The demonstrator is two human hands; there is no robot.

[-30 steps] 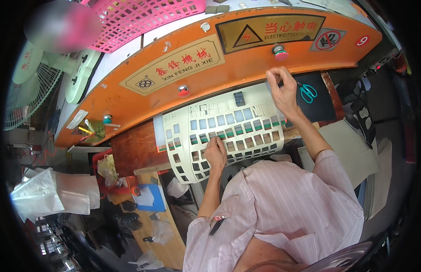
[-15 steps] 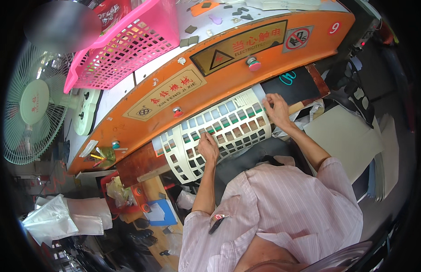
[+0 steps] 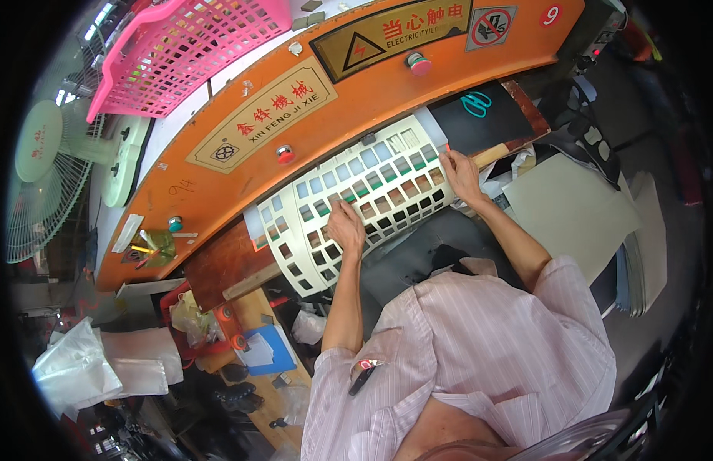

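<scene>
A cream-white plastic grid frame (image 3: 349, 192) with many rectangular openings lies flat under the front of an orange machine (image 3: 310, 115). My left hand (image 3: 346, 228) presses palm-down on the middle of the grid, fingers together. At the grid's right edge my right hand (image 3: 462, 176) rests with its fingers spread over the corner. Neither hand lifts anything. Coloured pieces show through the grid's openings. A black plate (image 3: 479, 123) with a teal loop shape on it lies just right of the grid.
A pink plastic basket (image 3: 180, 46) sits on top of the machine. Red buttons (image 3: 418, 63) stud the orange panel. A pale green fan (image 3: 57, 177) stands at left. A stack of grey sheets (image 3: 572, 207) lies at right; bags and clutter fill the lower left.
My right hand came down from the orange panel to the grid's right edge. The view swung, bringing the fan and the pink basket further into the picture. My left hand stayed on the grid.
</scene>
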